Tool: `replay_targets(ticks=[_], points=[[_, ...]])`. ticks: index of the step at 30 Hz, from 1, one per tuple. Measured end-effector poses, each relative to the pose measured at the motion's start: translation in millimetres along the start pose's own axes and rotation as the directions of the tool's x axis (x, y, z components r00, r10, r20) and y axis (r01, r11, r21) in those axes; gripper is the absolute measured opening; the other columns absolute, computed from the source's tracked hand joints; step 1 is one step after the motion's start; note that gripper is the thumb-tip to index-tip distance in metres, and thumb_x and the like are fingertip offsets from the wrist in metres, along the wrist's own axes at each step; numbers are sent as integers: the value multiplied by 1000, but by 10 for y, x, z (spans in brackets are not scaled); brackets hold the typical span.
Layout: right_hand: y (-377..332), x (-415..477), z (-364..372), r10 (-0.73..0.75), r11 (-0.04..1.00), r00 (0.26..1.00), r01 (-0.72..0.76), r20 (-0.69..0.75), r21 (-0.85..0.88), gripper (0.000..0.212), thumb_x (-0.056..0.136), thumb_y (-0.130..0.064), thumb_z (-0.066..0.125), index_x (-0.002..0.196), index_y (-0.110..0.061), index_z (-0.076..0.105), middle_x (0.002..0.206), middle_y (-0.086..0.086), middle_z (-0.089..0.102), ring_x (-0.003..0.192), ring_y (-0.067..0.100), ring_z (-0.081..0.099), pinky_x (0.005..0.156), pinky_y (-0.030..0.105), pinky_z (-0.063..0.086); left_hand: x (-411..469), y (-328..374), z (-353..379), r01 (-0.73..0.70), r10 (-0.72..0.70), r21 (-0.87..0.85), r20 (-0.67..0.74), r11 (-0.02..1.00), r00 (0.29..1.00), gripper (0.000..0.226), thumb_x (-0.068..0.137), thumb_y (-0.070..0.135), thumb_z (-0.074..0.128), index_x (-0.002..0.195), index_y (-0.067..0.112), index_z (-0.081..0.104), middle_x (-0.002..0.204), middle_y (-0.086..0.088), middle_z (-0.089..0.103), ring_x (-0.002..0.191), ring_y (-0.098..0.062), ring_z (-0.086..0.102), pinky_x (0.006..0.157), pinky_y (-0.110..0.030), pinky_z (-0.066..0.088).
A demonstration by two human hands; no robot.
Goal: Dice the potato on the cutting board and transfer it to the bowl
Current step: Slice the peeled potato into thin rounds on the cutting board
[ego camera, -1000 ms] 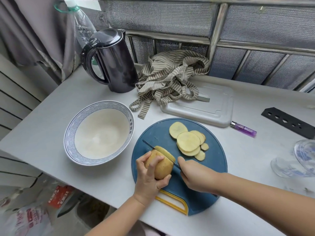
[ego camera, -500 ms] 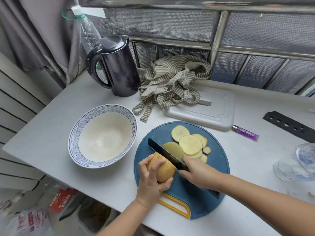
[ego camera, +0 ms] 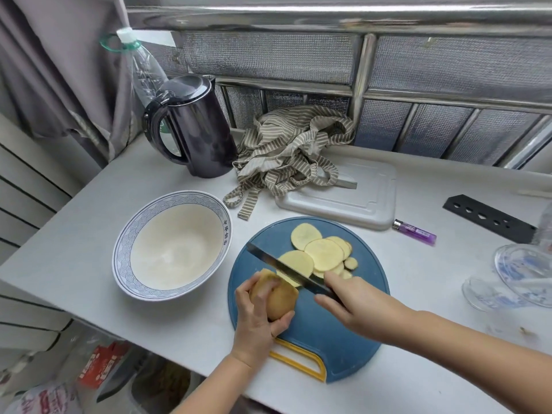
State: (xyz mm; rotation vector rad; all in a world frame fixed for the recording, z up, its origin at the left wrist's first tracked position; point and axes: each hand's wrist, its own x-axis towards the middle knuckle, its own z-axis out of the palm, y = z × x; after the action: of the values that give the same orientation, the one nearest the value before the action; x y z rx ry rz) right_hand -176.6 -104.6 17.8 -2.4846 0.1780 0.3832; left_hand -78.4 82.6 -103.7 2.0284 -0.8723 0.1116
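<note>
Potato (ego camera: 274, 297) rests on the cutting board (ego camera: 328, 339) near its left edge, the left hand (ego camera: 257, 321) with fingers (ego camera: 246, 289) curled around it. The right hand (ego camera: 358, 303) grips the knife (ego camera: 286, 265), whose blade lies across the potato's cut far-right end, with slices (ego camera: 324, 253) beyond.

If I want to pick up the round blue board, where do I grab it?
Grab the yellow handle on the blue board's near edge, coming from the person's side. It has a slot your fingers can curl through, and the rest is just a flat disc. The potato slices lie loose on the far half, so it's probably best to lift it level.
</note>
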Motion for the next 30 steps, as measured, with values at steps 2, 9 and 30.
replay_targets(ticks=[2, 9, 30], points=[[-21, -77, 54, -6, 1000, 1000, 6, 2, -2, 26, 101, -42, 38, 87, -21, 31, 65, -9, 39, 55, 11, 38, 54, 29, 27, -14, 6, -1, -5, 5, 25, -2, 1000, 1000, 58, 82, 58, 57, 132, 42, 33, 129, 9, 25, 124, -5, 30, 106, -31, 24], [-54, -190, 133, -5, 999, 1000, 5, 1, -41, 30, 102, -45, 32, 93, -16, 33, 66, -6, 41, 63, 21, 42, 63, 37, 36, -79, -16, 7, -56, 54, 72, 23, 996, 998, 55, 92, 65, 42, 138, 39, 28, 136, -2, 26, 129, -20, 32, 108, -31, 35], [-22, -372, 268, 25, 995, 999, -23, 26, -92, 27, 103, -43, 27, 92, -18, 25, 73, 4, 49, 59, 26, 41, 63, 44, 41, -113, 50, -24, -55, 51, 77, 45, 996, 998, 61, 89, 56, 52, 142, 58, 21, 140, -7, 26, 131, -32, 35, 102, -57, 41]])
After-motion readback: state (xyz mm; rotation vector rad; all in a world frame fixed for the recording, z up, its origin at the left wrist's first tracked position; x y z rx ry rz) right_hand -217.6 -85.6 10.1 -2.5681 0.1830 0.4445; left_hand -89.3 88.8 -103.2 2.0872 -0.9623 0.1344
